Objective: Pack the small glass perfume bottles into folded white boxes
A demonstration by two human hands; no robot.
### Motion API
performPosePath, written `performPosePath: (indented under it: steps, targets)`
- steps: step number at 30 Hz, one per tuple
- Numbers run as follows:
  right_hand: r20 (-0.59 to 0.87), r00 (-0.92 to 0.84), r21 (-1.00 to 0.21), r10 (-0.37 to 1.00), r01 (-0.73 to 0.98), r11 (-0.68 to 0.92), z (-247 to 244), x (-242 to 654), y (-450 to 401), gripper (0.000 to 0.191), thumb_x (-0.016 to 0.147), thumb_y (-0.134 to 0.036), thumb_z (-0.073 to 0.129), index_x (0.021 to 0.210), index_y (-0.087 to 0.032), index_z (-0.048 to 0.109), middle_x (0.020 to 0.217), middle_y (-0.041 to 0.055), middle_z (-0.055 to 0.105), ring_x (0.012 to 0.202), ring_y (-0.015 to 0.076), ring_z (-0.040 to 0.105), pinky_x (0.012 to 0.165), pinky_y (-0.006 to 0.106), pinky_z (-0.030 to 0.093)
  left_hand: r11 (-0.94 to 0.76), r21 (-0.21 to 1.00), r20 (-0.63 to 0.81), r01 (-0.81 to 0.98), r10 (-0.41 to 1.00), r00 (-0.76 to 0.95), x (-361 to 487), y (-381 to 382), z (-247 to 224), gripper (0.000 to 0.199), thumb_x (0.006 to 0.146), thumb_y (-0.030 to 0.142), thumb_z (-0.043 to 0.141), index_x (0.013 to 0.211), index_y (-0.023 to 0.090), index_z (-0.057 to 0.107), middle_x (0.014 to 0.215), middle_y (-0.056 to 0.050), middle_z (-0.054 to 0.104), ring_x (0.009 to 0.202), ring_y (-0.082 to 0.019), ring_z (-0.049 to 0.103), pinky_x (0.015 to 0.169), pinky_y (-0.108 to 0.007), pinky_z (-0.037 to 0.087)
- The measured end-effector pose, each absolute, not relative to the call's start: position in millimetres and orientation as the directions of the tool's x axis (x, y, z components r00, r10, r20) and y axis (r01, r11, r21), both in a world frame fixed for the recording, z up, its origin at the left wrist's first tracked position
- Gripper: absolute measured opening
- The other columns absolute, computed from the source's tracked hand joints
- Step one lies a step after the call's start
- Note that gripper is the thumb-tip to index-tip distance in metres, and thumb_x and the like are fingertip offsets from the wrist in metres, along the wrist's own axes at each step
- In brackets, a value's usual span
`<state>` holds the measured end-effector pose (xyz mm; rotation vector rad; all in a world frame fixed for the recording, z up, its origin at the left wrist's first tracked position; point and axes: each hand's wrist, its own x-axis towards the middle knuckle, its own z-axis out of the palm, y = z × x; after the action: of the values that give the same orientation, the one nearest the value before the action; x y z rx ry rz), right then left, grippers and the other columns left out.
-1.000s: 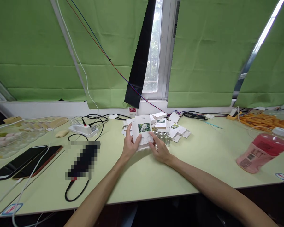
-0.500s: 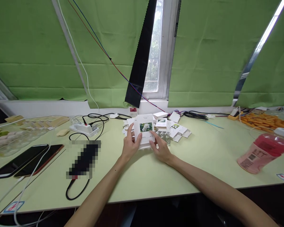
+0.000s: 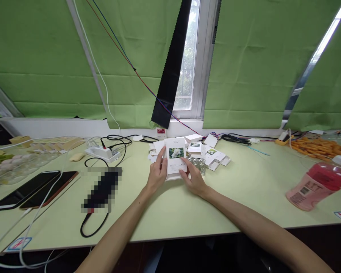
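A white box (image 3: pixel 176 163) printed with a white flower on green leaves is held nearly upright just above the table. My left hand (image 3: pixel 157 172) grips its left edge, thumb on the front. My right hand (image 3: pixel 193 177) holds the lower right side, thumb and fingers on the front face. Behind the box lies a heap of similar small white boxes (image 3: pixel 213 156), some with the same flower picture. Several clear, shiny pieces (image 3: pixel 199 165) sit close by my right hand, partly covered by it.
On the left are two phones (image 3: pixel 25 189), a blurred-out device (image 3: pixel 102 189) on a black cable, and a white power strip (image 3: pixel 104 152). A pink drink bottle (image 3: pixel 315 184) stands at the right, near orange-brown pieces (image 3: pixel 312 148). Black cables (image 3: pixel 235 139) run along the wall.
My left thumb has shifted off the middle of the box toward its left edge. The box stays between both hands, and the view has turned slightly.
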<state>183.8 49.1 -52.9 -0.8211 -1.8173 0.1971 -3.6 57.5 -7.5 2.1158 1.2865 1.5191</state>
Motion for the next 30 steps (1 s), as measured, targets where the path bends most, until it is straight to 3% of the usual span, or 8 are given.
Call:
performPosePath:
  steps: [9,14,18,22,30]
  targets:
    - [0.758,-0.191,-0.497,0.624,0.452,0.741,-48.3,184.5,45.5,0.046,0.101,-0.034,0.049,0.146,-0.026,0.042,0.121,0.0104,0.065,0.073,0.0165,0.062,0.067,0.033,0.057,-0.566,0.615,0.655,0.549,0.755,0.045,-5.4,60.6,-9.8,0.049,0.104,0.036,0.038,0.149,0.018,0.049,0.058,0.005,0.047,0.048,-0.009,0.035,0.050,-0.018,0.033]
    - [0.757,-0.187,-0.508,0.626,0.434,0.744,-45.9,184.7,43.9,0.045,0.102,-0.032,0.047,0.146,-0.026,0.041,0.127,0.0118,0.062,0.093,0.0213,0.065,0.074,0.034,0.058,-0.574,0.609,0.660,0.547,0.749,0.051,-6.2,61.8,-11.9,0.050,0.103,0.035,0.040,0.148,0.017,0.050,0.058,0.005,0.048,0.049,-0.008,0.033,0.052,-0.017,0.034]
    - [0.758,-0.158,-0.521,0.633,0.438,0.733,-45.2,185.7,43.8,0.044,0.102,-0.032,0.045,0.146,-0.025,0.042,0.126,0.0120,0.062,0.097,0.0222,0.065,0.076,0.035,0.057,-0.614,0.575,0.666,0.540,0.735,0.127,-7.2,62.4,-12.3,0.049,0.103,0.033,0.038,0.146,0.016,0.052,0.062,0.004,0.052,0.050,-0.007,0.035,0.054,-0.018,0.036]
    - [0.766,-0.114,-0.530,0.633,0.446,0.721,-42.4,187.8,43.5,0.043,0.102,-0.032,0.044,0.144,-0.024,0.045,0.129,0.0122,0.062,0.104,0.0230,0.064,0.079,0.035,0.057,-0.663,0.534,0.661,0.524,0.714,0.230,-8.9,62.4,-13.3,0.049,0.103,0.033,0.039,0.146,0.015,0.052,0.059,0.005,0.047,0.052,-0.009,0.036,0.056,-0.019,0.036]
    - [0.758,-0.067,-0.565,0.649,0.428,0.705,-42.4,189.8,45.4,0.043,0.103,-0.033,0.042,0.144,-0.023,0.045,0.132,0.0130,0.060,0.108,0.0225,0.063,0.081,0.035,0.058,-0.736,0.529,0.639,0.423,0.673,0.373,-13.0,61.2,-16.6,0.062,0.094,0.035,0.056,0.152,0.020,0.043,0.060,0.008,0.041,0.052,-0.009,0.038,0.055,-0.020,0.037]
